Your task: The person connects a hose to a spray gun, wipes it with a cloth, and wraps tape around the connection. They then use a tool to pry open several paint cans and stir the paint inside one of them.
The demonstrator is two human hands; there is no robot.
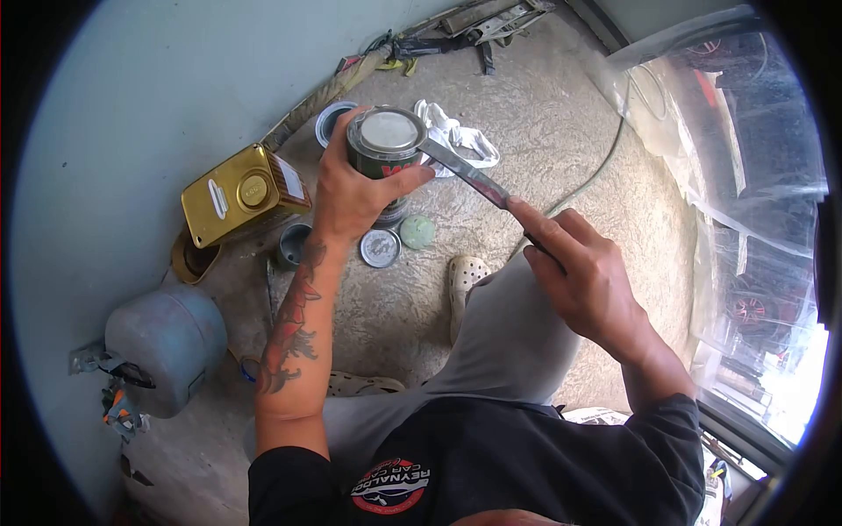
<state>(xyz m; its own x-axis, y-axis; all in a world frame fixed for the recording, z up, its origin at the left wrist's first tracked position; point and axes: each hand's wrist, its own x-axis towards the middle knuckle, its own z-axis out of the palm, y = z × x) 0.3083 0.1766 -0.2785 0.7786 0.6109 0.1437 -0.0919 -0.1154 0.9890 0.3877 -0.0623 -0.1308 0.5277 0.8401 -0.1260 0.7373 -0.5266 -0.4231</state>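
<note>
A dark green can (368, 164) with a closed pale metal lid is held up by my left hand (355, 188), its fingers wrapped round the side. My right hand (583, 267) grips the dark handle of a flat-bladed tool (469, 174), with the index finger stretched along it. The tool's tip touches the can's rim on the right side. Behind the can on the floor lie a white cloth (456, 138) and an open round container (331, 121). Below it are a round metal lid (380, 248) and a pale green disc (417, 232).
A gold rectangular tin (241, 195) lies at the left, near a dark open cup (294, 244). A grey-blue tank (167, 349) stands by the wall. Clear plastic sheeting (737, 175) hangs on the right, and a hose (601, 167) crosses the floor.
</note>
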